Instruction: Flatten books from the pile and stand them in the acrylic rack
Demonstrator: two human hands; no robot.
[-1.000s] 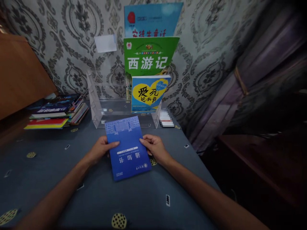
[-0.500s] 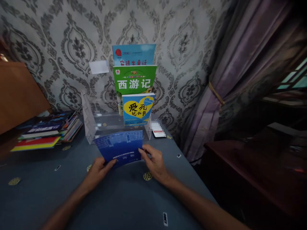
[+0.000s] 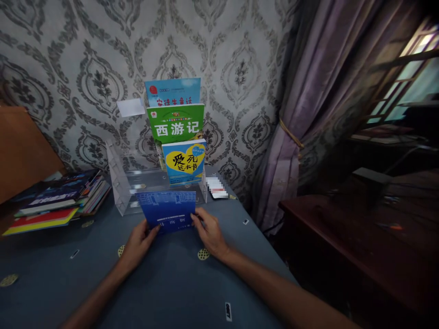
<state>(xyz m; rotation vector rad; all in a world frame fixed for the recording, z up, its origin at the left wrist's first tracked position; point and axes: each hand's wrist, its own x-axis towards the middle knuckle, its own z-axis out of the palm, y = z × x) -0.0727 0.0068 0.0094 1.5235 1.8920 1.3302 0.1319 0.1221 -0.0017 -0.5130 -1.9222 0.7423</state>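
Between my two hands is a dark blue book (image 3: 168,208), its cover lettering upside down to me. My left hand (image 3: 140,237) grips its lower left corner, thumb on the cover. At the right edge my right hand (image 3: 210,230) pinches it; the fingers behind are hidden. Just beyond stands a clear acrylic tiered rack (image 3: 118,183). On its right side, one behind another, stand a blue book with a yellow heart (image 3: 185,162), a green book (image 3: 176,122) and a light blue book (image 3: 173,89).
A pile of books (image 3: 61,196) lies on the left of the blue-grey table (image 3: 171,292), near a brown wooden panel (image 3: 27,151). A phone (image 3: 216,187) rests right of the rack. A purple curtain (image 3: 284,146) hangs at the right, above a dark red surface (image 3: 336,237).
The view has swung slightly to the right, so the rack and books appear further left. The blue book is held more level and looks flatter; both hands keep their hold on it.
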